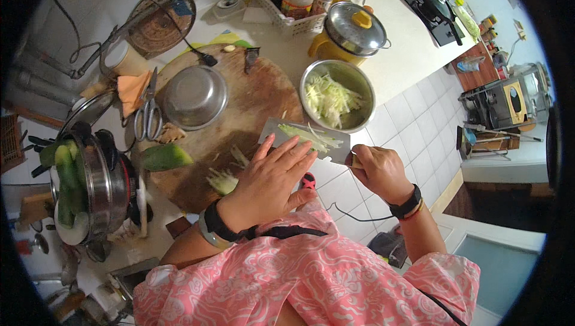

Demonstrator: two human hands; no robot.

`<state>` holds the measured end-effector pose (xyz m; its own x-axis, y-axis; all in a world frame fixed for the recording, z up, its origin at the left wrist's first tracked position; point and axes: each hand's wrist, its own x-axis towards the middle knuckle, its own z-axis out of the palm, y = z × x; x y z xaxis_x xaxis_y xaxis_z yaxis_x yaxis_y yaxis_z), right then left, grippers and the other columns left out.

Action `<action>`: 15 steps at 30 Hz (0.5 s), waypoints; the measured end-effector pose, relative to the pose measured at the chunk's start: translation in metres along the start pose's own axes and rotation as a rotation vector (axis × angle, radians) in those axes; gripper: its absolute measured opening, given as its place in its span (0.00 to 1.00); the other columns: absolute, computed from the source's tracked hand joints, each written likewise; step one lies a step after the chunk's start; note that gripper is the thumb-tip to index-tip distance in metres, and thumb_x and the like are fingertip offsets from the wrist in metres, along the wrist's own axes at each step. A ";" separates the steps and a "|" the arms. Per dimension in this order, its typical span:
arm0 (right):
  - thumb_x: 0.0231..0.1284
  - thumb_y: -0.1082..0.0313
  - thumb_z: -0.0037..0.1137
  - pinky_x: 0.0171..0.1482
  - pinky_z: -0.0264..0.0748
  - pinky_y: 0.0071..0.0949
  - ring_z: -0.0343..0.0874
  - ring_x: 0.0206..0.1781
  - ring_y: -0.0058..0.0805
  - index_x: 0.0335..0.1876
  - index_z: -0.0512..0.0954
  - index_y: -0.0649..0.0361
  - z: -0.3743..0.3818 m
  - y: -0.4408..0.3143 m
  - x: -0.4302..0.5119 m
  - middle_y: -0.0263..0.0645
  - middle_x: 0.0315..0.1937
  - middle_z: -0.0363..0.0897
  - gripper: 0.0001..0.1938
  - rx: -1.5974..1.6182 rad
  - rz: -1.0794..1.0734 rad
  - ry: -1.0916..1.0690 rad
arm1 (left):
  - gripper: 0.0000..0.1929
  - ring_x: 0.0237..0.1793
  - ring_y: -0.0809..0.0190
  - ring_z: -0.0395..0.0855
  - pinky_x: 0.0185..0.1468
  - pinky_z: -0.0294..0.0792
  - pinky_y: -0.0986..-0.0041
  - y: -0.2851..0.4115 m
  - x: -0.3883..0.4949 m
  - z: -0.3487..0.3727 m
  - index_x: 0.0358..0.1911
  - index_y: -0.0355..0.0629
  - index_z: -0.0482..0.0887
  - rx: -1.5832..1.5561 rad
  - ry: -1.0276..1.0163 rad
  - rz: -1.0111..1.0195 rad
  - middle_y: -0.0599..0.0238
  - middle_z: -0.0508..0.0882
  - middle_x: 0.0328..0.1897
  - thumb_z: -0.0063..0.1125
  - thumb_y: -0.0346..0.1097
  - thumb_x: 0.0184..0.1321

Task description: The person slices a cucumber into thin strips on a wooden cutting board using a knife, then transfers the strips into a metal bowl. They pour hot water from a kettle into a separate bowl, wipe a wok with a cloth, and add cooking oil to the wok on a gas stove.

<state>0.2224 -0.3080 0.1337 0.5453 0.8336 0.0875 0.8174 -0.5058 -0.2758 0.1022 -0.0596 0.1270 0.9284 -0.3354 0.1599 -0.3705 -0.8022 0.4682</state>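
My right hand (379, 171) grips the handle of a cleaver (274, 130), whose broad blade lies flat with pale green vegetable shreds (314, 137) on it. My left hand (280, 171) is over the blade's near edge, fingers spread beside the shreds; whether the fingertips touch them I cannot tell. Just beyond the blade stands a steel bowl (370, 101) holding more shreds. A round wooden chopping board (265, 88) bears an upturned metal bowl (195, 97), a cut green vegetable piece (166, 157) and some shreds (222, 181) left of my left hand.
Scissors (148, 119) lie at the board's left edge. A steel pot (99, 182) with whole green vegetables stands at the left. Behind are a lidded pot (355, 29) and a white basket (287, 23) of bottles. A black plug (207, 59) hangs above the board.
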 end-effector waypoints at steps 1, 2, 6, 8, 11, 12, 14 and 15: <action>0.53 0.66 0.60 0.27 0.75 0.38 0.79 0.25 0.42 0.35 0.68 0.57 -0.004 0.016 -0.001 0.39 0.21 0.75 0.11 -0.014 -0.035 0.006 | 0.35 0.73 0.48 0.60 0.74 0.46 0.46 0.004 0.014 0.007 0.68 0.42 0.67 -0.017 -0.020 -0.023 0.54 0.67 0.71 0.36 0.63 0.69; 0.53 0.66 0.61 0.26 0.74 0.38 0.79 0.25 0.41 0.35 0.68 0.57 -0.007 0.033 0.001 0.38 0.20 0.75 0.11 -0.024 -0.074 0.010 | 0.33 0.70 0.47 0.64 0.72 0.51 0.46 0.008 0.029 0.013 0.63 0.37 0.72 -0.001 0.050 -0.004 0.50 0.71 0.68 0.43 0.60 0.68; 0.53 0.66 0.60 0.23 0.74 0.36 0.79 0.23 0.37 0.34 0.68 0.56 -0.017 0.099 0.014 0.36 0.19 0.74 0.10 -0.107 -0.221 -0.003 | 0.33 0.71 0.46 0.64 0.72 0.52 0.47 0.015 0.084 0.044 0.64 0.39 0.71 -0.036 0.021 -0.097 0.49 0.69 0.69 0.43 0.62 0.68; 0.55 0.67 0.58 0.21 0.73 0.34 0.78 0.22 0.34 0.33 0.68 0.56 -0.020 0.123 0.022 0.34 0.18 0.73 0.09 -0.150 -0.300 0.015 | 0.34 0.71 0.46 0.63 0.72 0.52 0.47 0.012 0.109 0.061 0.64 0.40 0.71 -0.040 0.033 -0.143 0.48 0.68 0.70 0.42 0.62 0.68; 0.49 0.68 0.62 0.23 0.73 0.35 0.77 0.23 0.34 0.32 0.68 0.56 -0.024 0.148 0.032 0.34 0.18 0.71 0.12 -0.179 -0.366 0.005 | 0.33 0.72 0.46 0.62 0.73 0.50 0.48 0.007 0.137 0.081 0.65 0.42 0.69 -0.084 -0.042 -0.292 0.48 0.66 0.72 0.42 0.62 0.68; 0.49 0.68 0.61 0.23 0.72 0.34 0.77 0.23 0.34 0.32 0.68 0.56 -0.026 0.155 0.032 0.34 0.18 0.71 0.12 -0.178 -0.387 0.010 | 0.36 0.75 0.46 0.58 0.74 0.47 0.48 0.003 0.145 0.085 0.68 0.40 0.65 -0.116 -0.100 -0.340 0.45 0.63 0.74 0.39 0.63 0.69; 0.51 0.68 0.59 0.23 0.72 0.34 0.77 0.23 0.33 0.32 0.68 0.55 -0.032 0.168 0.029 0.33 0.18 0.71 0.10 -0.157 -0.423 0.000 | 0.38 0.76 0.47 0.54 0.75 0.45 0.48 -0.002 0.156 0.092 0.70 0.37 0.62 -0.047 -0.161 -0.475 0.44 0.60 0.75 0.37 0.64 0.70; 0.53 0.68 0.57 0.22 0.73 0.33 0.77 0.22 0.33 0.32 0.68 0.55 -0.037 0.175 0.024 0.33 0.19 0.72 0.08 -0.138 -0.437 -0.016 | 0.39 0.77 0.47 0.52 0.75 0.43 0.48 -0.004 0.160 0.095 0.71 0.36 0.60 -0.015 -0.218 -0.553 0.44 0.58 0.76 0.36 0.64 0.70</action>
<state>0.3849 -0.3850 0.1234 0.1417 0.9782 0.1521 0.9878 -0.1298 -0.0856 0.2492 -0.1566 0.0681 0.9557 0.0351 -0.2922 0.1680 -0.8804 0.4436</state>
